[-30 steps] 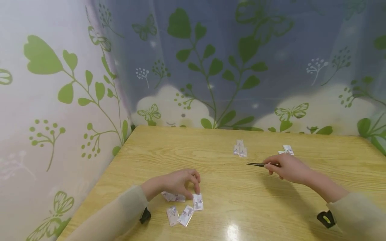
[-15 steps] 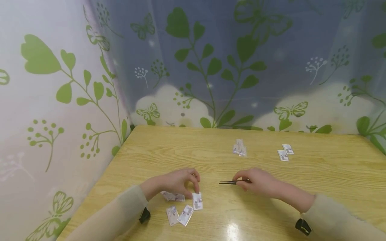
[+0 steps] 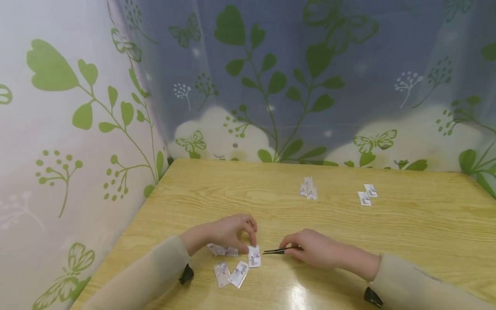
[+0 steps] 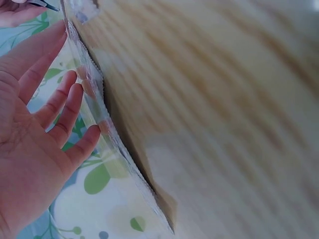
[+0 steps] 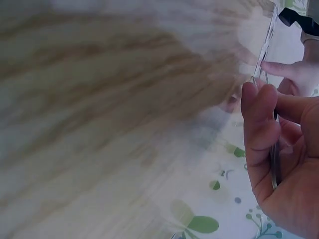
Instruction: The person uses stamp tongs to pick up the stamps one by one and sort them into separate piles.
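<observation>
My right hand (image 3: 315,249) pinches black tweezers (image 3: 274,251), whose slightly parted tips point left, right by a small flat white packet (image 3: 254,257) with grey print. The tweezers (image 5: 274,154) also show between thumb and fingers in the right wrist view. On the other side of that packet, my left hand (image 3: 232,232) has its thumb and a fingertip at the packet's upper edge. Its other fingers (image 4: 65,112) are spread and loosely extended in the left wrist view. Two similar packets (image 3: 222,274) lie just in front, and several more (image 3: 222,250) are partly hidden under the left hand.
A cluster of overlapping packets (image 3: 308,189) lies toward the back of the wooden table (image 3: 209,185). Another two packets (image 3: 364,198) lie at the back right. Patterned cloth (image 3: 271,107) hangs behind the table and along its left side.
My right hand has moved left and toward me with the tweezers, from near the back right packets to beside the packet at my left hand. The left hand has stayed in place.
</observation>
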{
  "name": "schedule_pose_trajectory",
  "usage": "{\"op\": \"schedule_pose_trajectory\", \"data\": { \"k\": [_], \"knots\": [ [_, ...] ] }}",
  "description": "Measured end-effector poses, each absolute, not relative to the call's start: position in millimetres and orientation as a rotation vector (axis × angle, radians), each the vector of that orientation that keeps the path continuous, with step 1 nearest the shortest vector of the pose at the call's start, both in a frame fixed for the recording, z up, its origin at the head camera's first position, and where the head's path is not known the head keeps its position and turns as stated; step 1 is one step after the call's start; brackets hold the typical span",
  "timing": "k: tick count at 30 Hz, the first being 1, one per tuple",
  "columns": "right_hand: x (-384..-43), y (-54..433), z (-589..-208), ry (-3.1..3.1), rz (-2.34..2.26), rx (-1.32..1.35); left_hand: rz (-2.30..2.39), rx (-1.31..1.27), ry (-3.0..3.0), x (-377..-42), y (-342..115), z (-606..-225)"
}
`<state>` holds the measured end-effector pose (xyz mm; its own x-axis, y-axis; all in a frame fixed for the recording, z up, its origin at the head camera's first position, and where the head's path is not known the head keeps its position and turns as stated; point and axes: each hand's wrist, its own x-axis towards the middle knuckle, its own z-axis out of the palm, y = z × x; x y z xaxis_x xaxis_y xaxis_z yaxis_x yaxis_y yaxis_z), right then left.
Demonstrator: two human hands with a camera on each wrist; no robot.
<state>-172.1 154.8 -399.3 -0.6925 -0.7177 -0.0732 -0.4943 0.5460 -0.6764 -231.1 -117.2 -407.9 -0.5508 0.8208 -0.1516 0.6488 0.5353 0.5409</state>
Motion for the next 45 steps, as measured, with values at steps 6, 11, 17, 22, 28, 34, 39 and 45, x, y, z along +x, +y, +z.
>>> {"op": "schedule_pose_trajectory", "data": {
  "k": [6,11,17,22,28,34,39,45],
  "knots": [
    [-171.6,147.1,-399.5,2.429,-0.919,-1.018,0.608,1.231,2.387,-231.3,-117.4,-408.5],
    [-169.4,145.7,-396.8,2.424,-0.903,-1.022,0.606,1.246,2.396,-231.9,-117.1,-409.7],
    [-166.3,143.9,-395.2,2.382,-0.868,-1.002,0.603,1.255,2.403,-233.0,-118.3,-410.8],
    [-167.5,140.8,-396.3,2.351,-0.904,-0.954,0.600,1.280,2.401,-232.9,-118.4,-409.3],
    [-173.6,137.8,-399.9,2.425,-0.908,-0.990,0.598,1.268,2.401,-232.1,-117.2,-408.0],
    [-176.7,136.5,-401.9,2.532,-0.806,-1.087,0.595,1.246,2.404,-230.7,-115.8,-407.2],
    [-177.9,136.3,-403.3,2.564,-0.764,-1.121,0.590,1.240,2.404,-230.1,-115.6,-406.9],
    [-177.9,136.0,-406.2,2.600,-0.735,-1.151,0.589,1.277,2.402,-231.5,-116.4,-407.4]
  ]
}}
